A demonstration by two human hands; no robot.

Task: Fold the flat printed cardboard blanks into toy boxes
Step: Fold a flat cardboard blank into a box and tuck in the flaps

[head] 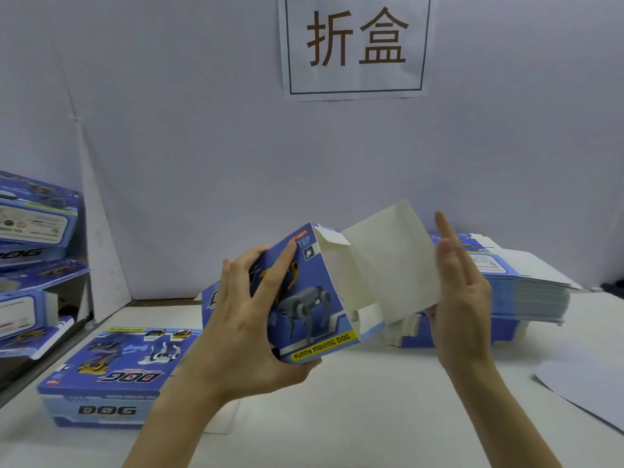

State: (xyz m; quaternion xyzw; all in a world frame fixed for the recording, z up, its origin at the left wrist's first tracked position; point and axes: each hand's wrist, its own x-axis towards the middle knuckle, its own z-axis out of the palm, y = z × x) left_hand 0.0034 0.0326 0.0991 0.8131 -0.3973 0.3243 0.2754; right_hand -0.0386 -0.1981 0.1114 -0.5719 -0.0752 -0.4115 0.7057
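Backed by a pale bluish wall (169,96), with a white paper sign (354,79) taped high up; below, a white worktop (371,400), evenly lit.

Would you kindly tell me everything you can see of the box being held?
The half-folded box is blue printed cardboard, white inside, showing a grey robot dog above a yellow FUNNY MOVING DOG strip. It is held tilted above the table, open end rightward. The left hand grips its printed side; the right hand, fingers straight, touches its raised large flap.
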